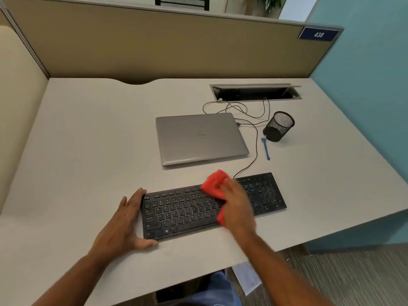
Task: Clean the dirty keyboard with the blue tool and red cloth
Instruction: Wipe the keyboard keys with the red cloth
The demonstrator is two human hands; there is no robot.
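A black keyboard (185, 212) lies near the front edge of the grey desk (88, 140). My left hand (123, 224) rests against the keyboard's left end, fingers along the far corner and thumb at the near corner. My right hand (237, 206) presses a red cloth (213, 184) onto the keys right of the middle; the hand is blurred. The cloth shows above and below the hand. The blue tool (266, 149) lies on the desk beyond the keyboard's right end, untouched.
A shut grey laptop (201, 138) sits behind the keyboard. A black mesh pen cup (279, 126) stands at the right, next to the blue tool. Thin cables (256, 138) run from an open desk cable box (256, 92) to the laptop and keyboard.
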